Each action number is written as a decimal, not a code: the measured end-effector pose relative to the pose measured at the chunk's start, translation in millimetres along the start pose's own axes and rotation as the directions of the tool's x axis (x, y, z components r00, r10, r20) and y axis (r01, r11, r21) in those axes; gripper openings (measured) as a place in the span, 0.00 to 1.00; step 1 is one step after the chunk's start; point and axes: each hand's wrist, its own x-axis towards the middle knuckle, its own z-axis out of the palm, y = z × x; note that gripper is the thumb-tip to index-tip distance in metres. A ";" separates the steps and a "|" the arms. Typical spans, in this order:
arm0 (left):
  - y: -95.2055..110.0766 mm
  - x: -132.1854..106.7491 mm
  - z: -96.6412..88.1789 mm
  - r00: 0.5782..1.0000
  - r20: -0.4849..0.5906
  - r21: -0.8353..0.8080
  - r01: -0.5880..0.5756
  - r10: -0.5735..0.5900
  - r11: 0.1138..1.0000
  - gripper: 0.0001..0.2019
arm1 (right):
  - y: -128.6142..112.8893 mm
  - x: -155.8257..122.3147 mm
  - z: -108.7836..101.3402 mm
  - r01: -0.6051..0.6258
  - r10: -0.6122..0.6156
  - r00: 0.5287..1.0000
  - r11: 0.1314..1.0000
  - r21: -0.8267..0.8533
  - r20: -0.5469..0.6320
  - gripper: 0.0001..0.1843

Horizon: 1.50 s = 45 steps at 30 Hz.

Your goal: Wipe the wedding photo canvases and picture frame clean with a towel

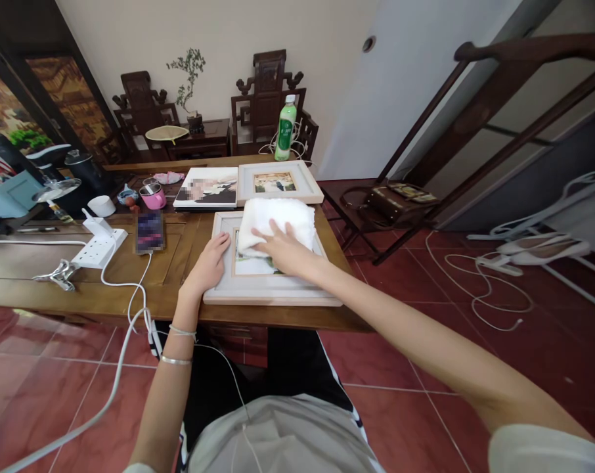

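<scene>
A white picture frame (272,295) lies flat at the front edge of the wooden table, with a thin gold inner border. On top of its glass is a folded white towel (297,217), which hides much of the picture. My right hand (280,246) rests on the towel, fingers spread and palm down. Along the left side of the frame, my left hand (212,259) lies with its fingers stretched over the rim. Behind stand two more pictures: a second white frame (305,180) and a photo panel (206,172) beside it.
A green-labelled bottle (286,128) stands at the table's back edge. On the left are a phone (150,231), a white power strip (99,248), a pink mug (153,194) and a white cup (102,206). White cables hang off the front. A wooden chair (347,203) is at right.
</scene>
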 end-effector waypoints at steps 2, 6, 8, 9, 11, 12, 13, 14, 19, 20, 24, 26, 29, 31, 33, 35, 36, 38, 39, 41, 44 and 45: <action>0.0 0.3 0.8 1.000 -0.006 -0.007 0.004 -0.004 1.000 0.27 | -17.8 -25.7 -10.8 0.060 -0.065 0.995 0.996 0.061 0.081 0.43; 2.8 1.4 0.8 1.000 -0.005 0.001 0.027 -0.027 1.000 0.25 | -40.5 -69.8 -36.6 0.192 -0.235 0.954 0.956 0.223 0.185 0.41; 7.0 1.7 -0.6 0.999 -0.004 0.006 0.043 -0.043 0.999 0.23 | -43.2 -76.0 -41.7 0.208 -0.265 0.944 0.940 0.269 0.196 0.41; 9.8 1.8 -1.8 0.999 -0.004 0.001 0.052 -0.052 0.999 0.23 | -42.5 -74.0 -40.7 0.200 -0.258 0.947 0.941 0.274 0.193 0.41; 16.4 1.5 -5.0 0.997 -0.008 -0.034 0.071 -0.071 0.997 0.23 | -37.7 -60.4 -32.6 0.156 -0.200 0.965 0.957 0.244 0.170 0.42; 19.7 1.2 -6.7 0.996 -0.015 -0.066 0.082 -0.083 0.994 0.24 | -34.1 -49.5 -26.6 0.126 -0.159 0.976 0.969 0.211 0.147 0.42; 22.8 0.8 -8.5 0.995 -0.021 -0.104 0.092 -0.094 0.990 0.25 | -30.0 -36.6 -20.3 0.091 -0.112 0.987 0.981 0.169 0.116 0.42; 25.4 0.4 -10.2 0.995 -0.025 -0.141 0.096 -0.100 0.985 0.26 | -25.9 -22.2 -14.5 0.055 -0.065 0.995 0.991 0.126 0.080 0.42; 30.3 -1.3 -15.0 0.993 -0.072 -0.237 0.072 -0.091 0.969 0.31 | -15.2 44.4 -2.9 0.010 -0.010 0.996 1.000 -0.007 -0.089 0.39; 30.1 -1.4 -15.0 0.993 -0.082 -0.241 0.067 -0.090 0.968 0.31 | -16.9 50.8 -3.4 0.026 -0.027 0.995 1.000 -0.016 -0.091 0.37; 29.6 -2.1 -14.1 0.992 -0.087 -0.253 0.070 -0.095 0.965 0.31 | -37.2 40.0 -6.6 0.061 -0.060 0.997 0.998 0.001 -0.049 0.32; 30.6 -2.5 -14.1 0.990 -0.082 -0.257 0.091 -0.116 0.962 0.31 | -51.4 18.5 -7.8 0.093 -0.092 0.996 0.996 0.015 -0.019 0.32; 32.5 -2.5 -14.9 0.986 -0.074 -0.244 0.128 -0.150 0.961 0.30 | -68.4 -16.8 -11.1 0.161 -0.163 0.984 0.987 0.025 0.073 0.35; 32.3 -1.9 -14.6 0.986 -0.060 -0.217 0.138 -0.154 0.966 0.28 | -72.5 -36.3 -15.2 0.184 -0.189 0.974 0.982 0.046 0.127 0.37; 30.0 -1.1 -13.1 0.990 -0.042 -0.170 0.128 -0.137 0.977 0.25 | -69.4 -52.0 -20.2 0.171 -0.183 0.970 0.982 0.081 0.163 0.38; 26.2 -0.4 -10.8 0.994 -0.027 -0.118 0.105 -0.109 0.987 0.23 | -60.4 -65.7 -24.5 0.141 -0.157 0.974 0.985 0.104 0.163 0.39; 24.1 -0.2 -9.6 0.995 -0.023 -0.097 0.095 -0.098 0.991 0.23 | -54.6 -72.2 -26.1 0.126 -0.141 0.978 0.986 0.105 0.154 0.39; 20.7 -0.1 -7.4 0.996 -0.018 -0.069 0.088 -0.089 0.994 0.23 | -43.2 -83.7 -27.7 0.094 -0.107 0.985 0.991 0.095 0.134 0.37; 19.5 -0.2 -6.4 0.996 -0.017 -0.059 0.090 -0.091 0.994 0.23 | -38.7 -88.4 -27.9 0.079 -0.090 0.987 0.993 0.089 0.132 0.37; 18.4 -0.1 -4.8 0.994 -0.022 -0.044 0.105 -0.106 0.994 0.24 | -34.1 -93.9 -27.7 0.069 -0.080 0.987 0.994 0.083 0.138 0.36; 18.2 0.2 -3.2 0.991 -0.037 -0.038 0.127 -0.129 0.991 0.26 | -40.9 -89.9 -26.8 0.106 -0.116 0.987 0.990 0.094 0.109 0.36; 18.2 0.4 -3.0 0.990 -0.042 -0.039 0.131 -0.133 0.991 0.26 | -46.2 -85.4 -26.5 0.123 -0.133 0.986 0.987 0.102 0.102 0.37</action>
